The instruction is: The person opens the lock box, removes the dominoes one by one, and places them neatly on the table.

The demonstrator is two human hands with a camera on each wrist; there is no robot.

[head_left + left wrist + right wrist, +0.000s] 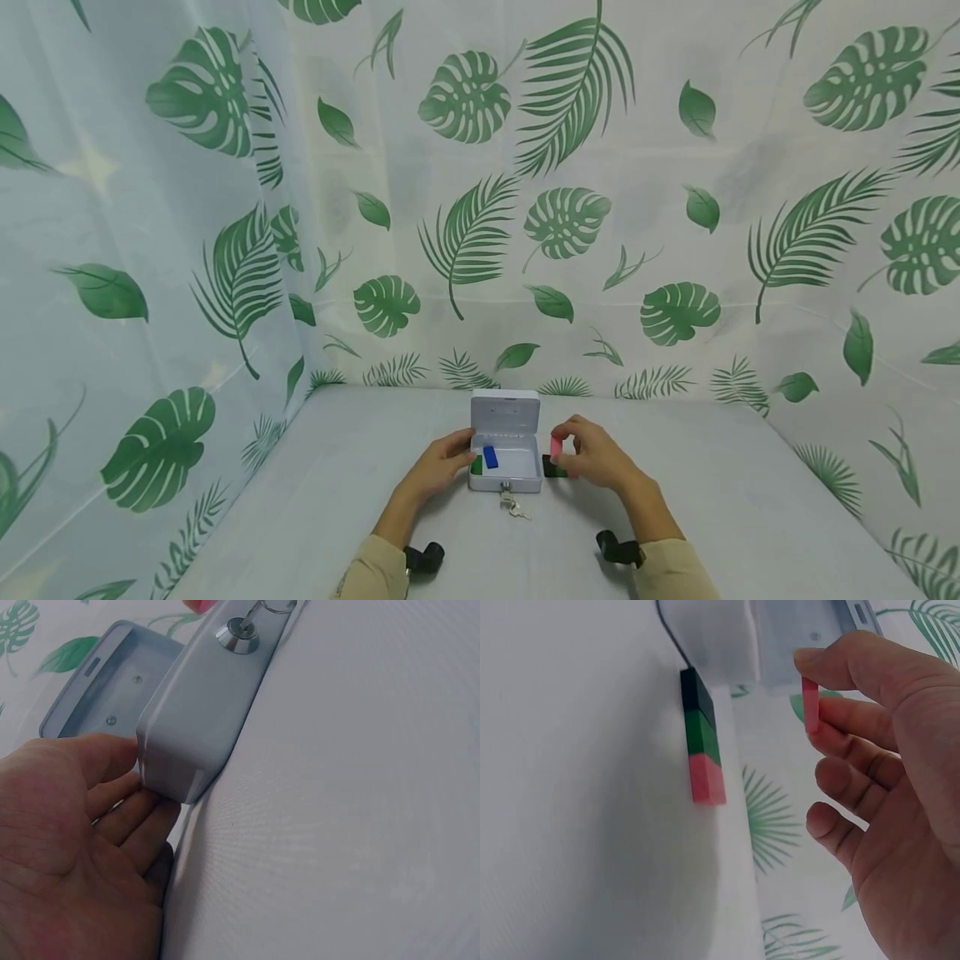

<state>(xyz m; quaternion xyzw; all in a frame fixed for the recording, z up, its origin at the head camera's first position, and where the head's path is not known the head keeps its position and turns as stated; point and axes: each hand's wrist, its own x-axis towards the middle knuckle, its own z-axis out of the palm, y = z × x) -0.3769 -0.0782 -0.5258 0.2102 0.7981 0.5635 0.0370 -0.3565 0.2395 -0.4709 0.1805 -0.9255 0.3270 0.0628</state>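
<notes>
A white metal cash box stands on the table with its lid raised. Inside lie a blue block and a green block, the latter by the left wall. My left hand touches the box's left side, thumb at the upper edge and fingers along the wall. Right of the box, my right hand pinches a thin pinkish-red block between thumb and fingertips, raised above the table. Below it a black block, a green block and a red block lie in a row.
Keys hang on a ring from the lock at the box's front. A white cloth covers the table. Leaf-printed curtains enclose the back and sides. Black wrist cameras sit below both hands.
</notes>
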